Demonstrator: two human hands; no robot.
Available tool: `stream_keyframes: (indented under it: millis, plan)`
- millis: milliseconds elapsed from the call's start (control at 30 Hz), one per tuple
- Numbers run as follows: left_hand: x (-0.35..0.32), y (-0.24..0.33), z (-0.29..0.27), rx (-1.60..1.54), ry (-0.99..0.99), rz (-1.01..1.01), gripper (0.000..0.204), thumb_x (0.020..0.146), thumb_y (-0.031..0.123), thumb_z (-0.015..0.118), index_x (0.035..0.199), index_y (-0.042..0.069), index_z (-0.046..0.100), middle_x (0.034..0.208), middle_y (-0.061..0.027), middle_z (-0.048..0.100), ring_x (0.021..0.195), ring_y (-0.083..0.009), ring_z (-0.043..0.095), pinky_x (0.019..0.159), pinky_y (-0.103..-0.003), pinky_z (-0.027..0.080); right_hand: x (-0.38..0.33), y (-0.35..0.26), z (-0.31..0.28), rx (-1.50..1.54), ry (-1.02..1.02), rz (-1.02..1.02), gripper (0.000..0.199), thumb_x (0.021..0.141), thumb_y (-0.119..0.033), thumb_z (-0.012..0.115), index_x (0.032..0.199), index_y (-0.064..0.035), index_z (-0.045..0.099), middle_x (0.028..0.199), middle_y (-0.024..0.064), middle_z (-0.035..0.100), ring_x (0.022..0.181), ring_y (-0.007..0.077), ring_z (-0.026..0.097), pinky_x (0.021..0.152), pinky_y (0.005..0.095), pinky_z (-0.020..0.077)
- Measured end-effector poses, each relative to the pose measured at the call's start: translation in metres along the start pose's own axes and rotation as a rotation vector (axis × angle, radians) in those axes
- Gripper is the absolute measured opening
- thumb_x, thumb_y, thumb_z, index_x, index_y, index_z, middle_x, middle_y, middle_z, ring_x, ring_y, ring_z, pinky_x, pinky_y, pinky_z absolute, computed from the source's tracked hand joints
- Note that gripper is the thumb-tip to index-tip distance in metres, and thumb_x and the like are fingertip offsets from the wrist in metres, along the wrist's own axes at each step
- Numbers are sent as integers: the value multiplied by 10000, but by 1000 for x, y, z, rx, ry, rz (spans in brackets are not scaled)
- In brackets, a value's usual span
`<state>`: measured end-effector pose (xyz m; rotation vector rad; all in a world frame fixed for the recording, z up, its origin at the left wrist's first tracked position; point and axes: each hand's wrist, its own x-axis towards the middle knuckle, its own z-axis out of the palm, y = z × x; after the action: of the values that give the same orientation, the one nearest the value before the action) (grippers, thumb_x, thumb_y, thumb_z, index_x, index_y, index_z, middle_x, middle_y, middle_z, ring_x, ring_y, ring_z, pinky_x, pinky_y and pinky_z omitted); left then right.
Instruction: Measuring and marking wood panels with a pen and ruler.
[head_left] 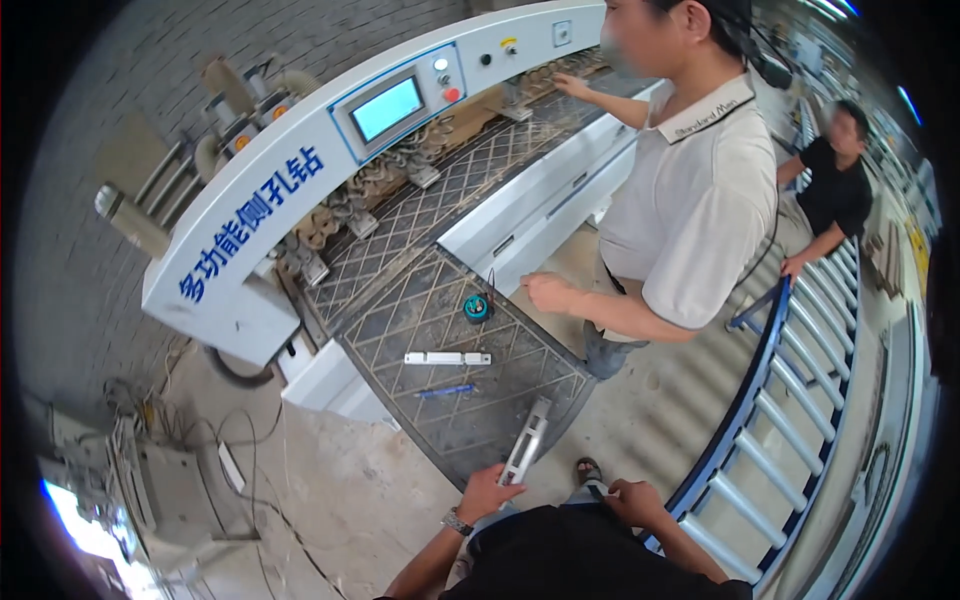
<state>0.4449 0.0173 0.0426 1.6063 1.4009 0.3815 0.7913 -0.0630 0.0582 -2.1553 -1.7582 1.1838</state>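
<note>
My left hand (488,492) grips the near end of a long grey metal strip (529,440) that lies over the front corner of the dark grid-patterned machine table (400,330). A watch is on that wrist. My right hand (634,497) rests closed against my dark shirt, with nothing visible in it. On the table lie a white bar (447,358), a blue pen (445,391) and a teal tape measure (477,307).
A person in a white polo (690,190) stands at the table's right side, one hand near the tape measure, the other reaching toward the machine's white housing (300,170) with its screen. A roller conveyor (790,400) runs at right; another person in black (835,190) leans on it. Cables and boxes sit at lower left.
</note>
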Motion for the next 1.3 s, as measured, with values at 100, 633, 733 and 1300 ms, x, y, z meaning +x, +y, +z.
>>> stream_keyframes:
  millis: [100, 633, 733, 1300]
  plan:
    - [-9, 15, 27, -124, 304, -68, 419, 827, 393, 850, 922, 16, 694, 720, -126, 687, 655, -226, 683, 632, -383, 531, 3, 49, -39, -350, -216, -143, 314, 881, -275, 698, 1150, -119, 747, 951, 185, 765, 931, 398, 731, 832, 450, 582]
    - [-5, -3, 90, -295, 882, -358, 389, 872, 331, 850, 846, -32, 712, 679, -86, 700, 620, -126, 672, 543, -328, 520, -24, 83, -135, -240, -407, -982, 902, 883, -373, 630, 1627, -27, 257, 1677, 204, 308, 1490, 390, 393, 1153, 518, 385]
    - [-3, -2, 91, -247, 924, -432, 437, 868, 380, 846, 874, -39, 719, 719, -119, 729, 633, -156, 699, 569, -338, 546, -13, 77, -135, -286, -440, -1140, 916, 864, -382, 651, 1616, -16, 275, 1673, 217, 313, 1491, 384, 396, 1193, 500, 344]
    - [-56, -5, 155, -119, 1309, -360, 329, 919, 270, 799, 1077, 3, 689, 861, -115, 722, 763, -206, 673, 725, -358, 551, 7, 125, -110, -78, -437, -1298, 829, 791, -303, 636, 1526, 24, 433, 1576, 183, 464, 1401, 340, 517, 1169, 432, 402]
